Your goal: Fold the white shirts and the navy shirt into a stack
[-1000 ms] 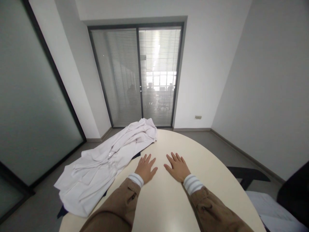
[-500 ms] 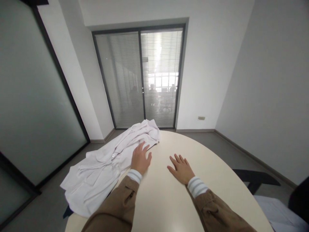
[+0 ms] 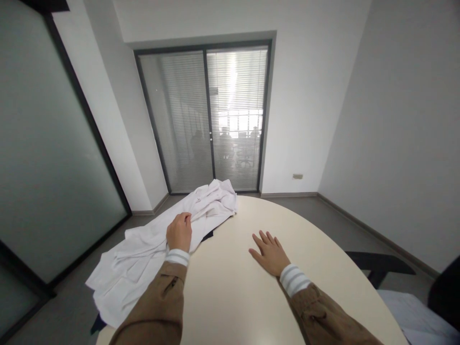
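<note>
A rumpled white coat (image 3: pixel 143 258) lies along the left side of the pale round table (image 3: pixel 237 287), its lower end hanging over the edge. My left hand (image 3: pixel 178 232) is over the middle of the coat, thumb and fingers pinched together on a fold of the cloth. The fingertips are partly hidden by the hand itself. Some dark blue fabric (image 3: pixel 207 235) peeks out from under the coat beside this hand. My right hand (image 3: pixel 269 254) rests flat on the tabletop with its fingers spread, holding nothing and apart from the coat.
Beyond the table stands a glass door (image 3: pixel 237 120) with blinds. A frosted glass panel (image 3: pixel 53 158) is on the left. At the lower right are a black chair armrest (image 3: pixel 379 262) and a pale cloth (image 3: pixel 413 311) beside the table edge.
My left hand has moved left over the coat, and its spread fingers have closed into a pinch. More dark blue fabric shows beneath the coat. The right hand stays put.
</note>
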The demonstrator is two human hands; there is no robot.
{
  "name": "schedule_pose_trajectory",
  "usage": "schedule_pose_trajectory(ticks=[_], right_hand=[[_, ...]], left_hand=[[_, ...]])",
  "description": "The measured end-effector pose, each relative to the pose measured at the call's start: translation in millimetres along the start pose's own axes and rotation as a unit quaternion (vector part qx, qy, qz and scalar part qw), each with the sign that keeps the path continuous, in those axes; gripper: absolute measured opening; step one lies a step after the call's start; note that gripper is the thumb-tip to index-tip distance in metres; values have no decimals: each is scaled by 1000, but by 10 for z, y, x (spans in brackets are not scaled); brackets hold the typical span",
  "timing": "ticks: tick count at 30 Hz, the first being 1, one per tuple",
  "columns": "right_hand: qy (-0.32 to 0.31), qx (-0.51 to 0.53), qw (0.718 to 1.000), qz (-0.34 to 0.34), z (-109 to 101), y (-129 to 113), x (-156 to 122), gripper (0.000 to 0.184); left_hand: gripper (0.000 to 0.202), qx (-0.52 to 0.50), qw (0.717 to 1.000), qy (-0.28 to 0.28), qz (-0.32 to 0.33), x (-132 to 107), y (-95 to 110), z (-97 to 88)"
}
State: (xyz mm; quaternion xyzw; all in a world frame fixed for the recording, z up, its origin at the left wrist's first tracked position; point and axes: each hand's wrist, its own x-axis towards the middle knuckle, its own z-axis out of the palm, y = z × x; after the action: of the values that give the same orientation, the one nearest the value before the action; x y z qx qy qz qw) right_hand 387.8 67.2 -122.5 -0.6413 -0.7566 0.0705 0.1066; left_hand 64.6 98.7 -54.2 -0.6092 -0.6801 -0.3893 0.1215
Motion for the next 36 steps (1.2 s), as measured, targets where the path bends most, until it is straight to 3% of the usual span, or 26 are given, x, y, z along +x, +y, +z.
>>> schedule_pose_trajectory(ticks=[5,10,15,17,21,25,29,32,36], right_hand=[[-3,-1,1000,0,0,5,2,71],[-5,-5,1000,-3,25,43,6,71],[-7,-8,1000,-1,26,40,3,71],[-9,-9,1000,1,19,31,1,71],[-9,-8,1000,2,9,24,0,71],[-7,3,1000,2,3,27,-5,71],[4,28,1000,-8,-24,25,-16,63],[12,62,998,-21,-41,21,-27,55],[22,112,993,-31,-45,11,-42,54]], left_hand=[[31,55,997,59,-11,8,-25,-48],[25,104,993,12,-60,20,-142,-94],[26,78,996,33,-11,58,159,-290],[27,84,996,-3,-6,37,366,-391],[25,109,983,-144,23,-118,697,-428],[22,61,961,-267,47,-389,824,-186],[25,-93,939,-327,51,-661,923,81],[19,-228,897,-375,49,-802,1040,172],[19,-391,800,-456,13,-881,1172,172]])
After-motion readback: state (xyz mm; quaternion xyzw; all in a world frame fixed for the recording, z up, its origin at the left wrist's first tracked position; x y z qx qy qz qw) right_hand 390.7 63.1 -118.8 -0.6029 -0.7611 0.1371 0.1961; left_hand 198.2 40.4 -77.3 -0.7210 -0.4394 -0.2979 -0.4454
